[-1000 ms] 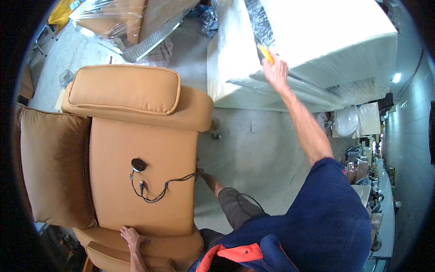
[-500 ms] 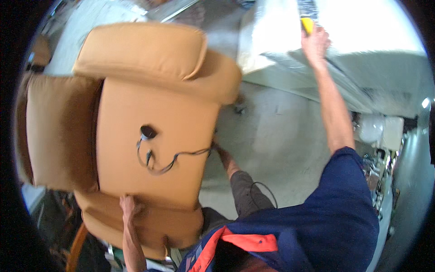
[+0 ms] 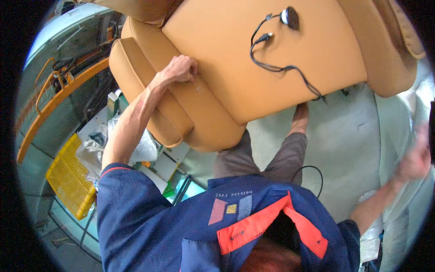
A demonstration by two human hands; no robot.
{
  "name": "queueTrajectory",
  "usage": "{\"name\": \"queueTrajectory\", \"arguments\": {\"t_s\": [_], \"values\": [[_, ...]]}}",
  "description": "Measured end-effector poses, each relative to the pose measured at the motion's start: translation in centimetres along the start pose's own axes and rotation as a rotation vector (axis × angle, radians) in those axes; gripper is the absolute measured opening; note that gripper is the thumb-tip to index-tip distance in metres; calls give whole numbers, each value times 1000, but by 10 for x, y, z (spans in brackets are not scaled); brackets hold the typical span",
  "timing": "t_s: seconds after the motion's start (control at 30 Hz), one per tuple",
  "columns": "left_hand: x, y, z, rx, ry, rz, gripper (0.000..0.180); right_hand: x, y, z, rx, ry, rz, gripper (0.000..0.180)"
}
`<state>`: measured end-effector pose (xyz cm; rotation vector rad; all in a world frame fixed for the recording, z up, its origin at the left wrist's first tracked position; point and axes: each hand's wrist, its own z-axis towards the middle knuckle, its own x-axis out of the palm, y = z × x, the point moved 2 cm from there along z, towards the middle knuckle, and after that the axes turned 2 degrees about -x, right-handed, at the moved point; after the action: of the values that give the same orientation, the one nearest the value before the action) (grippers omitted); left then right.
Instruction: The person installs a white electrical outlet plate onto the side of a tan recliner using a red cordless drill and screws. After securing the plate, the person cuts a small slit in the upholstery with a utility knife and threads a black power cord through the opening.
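Observation:
A tan upholstered armchair [image 3: 290, 72] fills the upper middle of the view. My left hand [image 3: 181, 69] rests at the inner side of its left armrest, fingers curled and pressed together. A faint, pale wisp shows on the upholstery just below the fingertips; what the fingers hold, if anything, I cannot make out. Over the seat runs a black cable [image 3: 272, 68] with a plug end, joined to a round black-and-white device [image 3: 290, 18]. At the right rim my right hand [image 3: 416, 158] is smeared by motion, beside a pale, plastic-wrapped piece [image 3: 394, 113].
An orange curved metal frame [image 3: 68, 97] stands at the left, with a yellow perforated basket [image 3: 70, 177] below it. Crumpled clear plastic [image 3: 142, 145] lies beside the chair's armrest. My legs stand close against the chair's front edge.
The view has swung left, so the chair appears farther right and higher. My right hand has come down from the wrapped piece's top; the yellow object by it is out of sight.

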<state>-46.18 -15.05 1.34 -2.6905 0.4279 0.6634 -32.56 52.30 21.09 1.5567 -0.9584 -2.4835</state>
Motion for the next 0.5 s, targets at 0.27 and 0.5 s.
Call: {"name": "queueTrajectory", "arguments": {"t_s": [0.27,0.5], "values": [[1,-45,10,30,188,256,32,266,214,-280,285,1199,852,26],[6,-36,9,137,217,346,23,354,276,-337,400,1075,865,21]]}}
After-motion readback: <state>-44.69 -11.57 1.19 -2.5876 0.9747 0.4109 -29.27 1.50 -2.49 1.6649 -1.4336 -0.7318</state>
